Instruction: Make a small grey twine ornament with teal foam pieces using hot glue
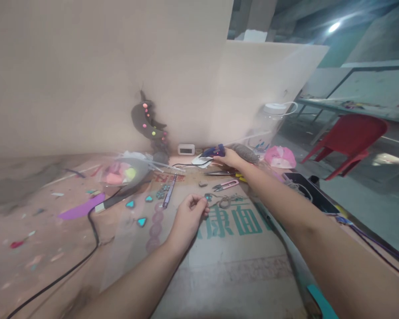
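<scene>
My left hand (pixel 190 212) is over the cardboard sheet (pixel 249 261), thumb and fingers pinched on a small teal-and-grey flower-shaped piece (pixel 208 196). Grey cord (pixel 225 202) trails to the right from this piece and lies in loops. Farther back, my right hand (pixel 232 158) is closed round the rear of a dark blue glue gun (pixel 214 151), whose nozzle points left over a white scrap (pixel 202 161). Pink thread snips (pixel 225 185) lie between the hands. To the left are several teal heart pieces (pixel 141 221) with dark edges and a purple pen (pixel 169 191).
A grey crescent ornament (pixel 145 122) hangs on the back panel. Along the back stand a small white clock (pixel 186 149), grey yarn (pixel 245 153) and a clear bottle (pixel 267 126). A phone (pixel 310 192) lies right; a black cable (pixel 95 230) runs left.
</scene>
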`<move>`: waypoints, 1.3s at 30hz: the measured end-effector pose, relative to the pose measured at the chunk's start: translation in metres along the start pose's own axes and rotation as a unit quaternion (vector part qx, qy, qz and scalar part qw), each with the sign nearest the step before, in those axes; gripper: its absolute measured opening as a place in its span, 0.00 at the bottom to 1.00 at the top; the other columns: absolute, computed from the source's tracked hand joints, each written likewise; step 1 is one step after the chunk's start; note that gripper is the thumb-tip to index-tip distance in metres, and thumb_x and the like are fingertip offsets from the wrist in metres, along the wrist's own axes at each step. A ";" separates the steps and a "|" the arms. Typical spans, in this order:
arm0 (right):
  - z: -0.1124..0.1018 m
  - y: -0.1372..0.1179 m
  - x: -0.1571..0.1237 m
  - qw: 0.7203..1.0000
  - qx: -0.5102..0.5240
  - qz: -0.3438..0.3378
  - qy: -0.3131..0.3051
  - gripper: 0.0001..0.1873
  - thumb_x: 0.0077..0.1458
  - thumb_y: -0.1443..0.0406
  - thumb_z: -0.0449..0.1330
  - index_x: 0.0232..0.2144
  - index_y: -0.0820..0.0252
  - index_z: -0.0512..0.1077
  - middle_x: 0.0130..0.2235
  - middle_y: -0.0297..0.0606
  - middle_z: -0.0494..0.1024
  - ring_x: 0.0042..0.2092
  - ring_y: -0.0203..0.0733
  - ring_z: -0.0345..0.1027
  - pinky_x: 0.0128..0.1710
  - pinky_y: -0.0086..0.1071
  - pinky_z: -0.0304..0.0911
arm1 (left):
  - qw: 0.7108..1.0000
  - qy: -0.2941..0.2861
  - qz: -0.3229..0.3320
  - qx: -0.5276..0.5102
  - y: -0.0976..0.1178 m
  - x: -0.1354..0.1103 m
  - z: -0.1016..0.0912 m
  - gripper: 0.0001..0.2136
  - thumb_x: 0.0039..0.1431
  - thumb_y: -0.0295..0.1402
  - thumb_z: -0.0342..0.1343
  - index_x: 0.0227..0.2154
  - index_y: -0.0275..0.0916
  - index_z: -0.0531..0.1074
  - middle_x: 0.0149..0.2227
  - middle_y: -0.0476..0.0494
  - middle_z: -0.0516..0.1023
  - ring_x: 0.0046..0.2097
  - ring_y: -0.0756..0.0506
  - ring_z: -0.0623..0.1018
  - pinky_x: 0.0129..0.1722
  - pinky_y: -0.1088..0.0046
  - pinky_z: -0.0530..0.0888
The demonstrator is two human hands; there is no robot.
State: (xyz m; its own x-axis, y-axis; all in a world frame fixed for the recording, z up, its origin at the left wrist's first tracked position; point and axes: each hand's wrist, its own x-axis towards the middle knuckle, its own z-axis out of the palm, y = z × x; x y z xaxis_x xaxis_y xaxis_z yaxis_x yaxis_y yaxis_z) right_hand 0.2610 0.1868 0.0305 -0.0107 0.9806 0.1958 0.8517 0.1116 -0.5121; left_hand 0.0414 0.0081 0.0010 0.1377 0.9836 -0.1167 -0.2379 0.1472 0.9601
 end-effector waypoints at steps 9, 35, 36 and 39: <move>-0.032 -0.018 -0.085 0.994 -0.062 -0.084 0.028 0.18 0.60 0.57 0.61 0.48 0.63 0.75 0.53 0.52 0.77 0.58 0.54 0.66 0.60 0.45 0.56 | 1.000 -0.001 -0.012 -0.004 -0.002 0.001 0.000 0.15 0.47 0.42 0.65 0.29 0.37 0.70 0.24 0.50 0.75 0.26 0.52 0.73 0.30 0.77 0.70; 0.002 -0.060 -0.198 0.965 0.237 -0.063 -0.096 0.14 0.64 0.60 0.52 0.27 0.56 0.70 0.22 0.29 0.67 0.25 0.35 0.61 0.28 0.30 0.57 | 0.997 -0.022 0.035 0.071 0.000 -0.005 -0.001 0.08 0.54 0.37 0.61 0.30 0.37 0.71 0.27 0.50 0.75 0.29 0.51 0.74 0.32 0.75 0.70; 0.003 -0.058 -0.198 0.963 0.243 -0.057 -0.098 0.16 0.64 0.59 0.51 0.27 0.57 0.69 0.22 0.29 0.66 0.25 0.35 0.61 0.28 0.30 0.57 | 0.997 -0.023 0.036 0.071 0.000 -0.005 -0.001 0.08 0.54 0.37 0.61 0.30 0.37 0.71 0.27 0.50 0.75 0.29 0.51 0.74 0.32 0.75 0.70; 0.006 -0.054 -0.195 0.952 0.287 -0.033 -0.096 0.14 0.64 0.54 0.51 0.34 0.57 0.69 0.23 0.28 0.66 0.26 0.35 0.62 0.28 0.30 0.58 | 0.997 -0.020 0.038 0.068 0.000 -0.004 0.000 0.08 0.54 0.36 0.61 0.30 0.37 0.71 0.28 0.49 0.75 0.29 0.51 0.74 0.32 0.75 0.70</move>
State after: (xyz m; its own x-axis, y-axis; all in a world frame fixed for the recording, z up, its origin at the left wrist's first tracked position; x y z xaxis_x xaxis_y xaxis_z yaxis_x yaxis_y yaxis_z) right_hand 0.2135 -0.0099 0.0150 -0.1972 0.9735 0.1154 0.4187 0.1900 -0.8880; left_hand 0.0407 0.0037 0.0013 0.1624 0.9861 -0.0351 -0.1163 0.0545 0.9917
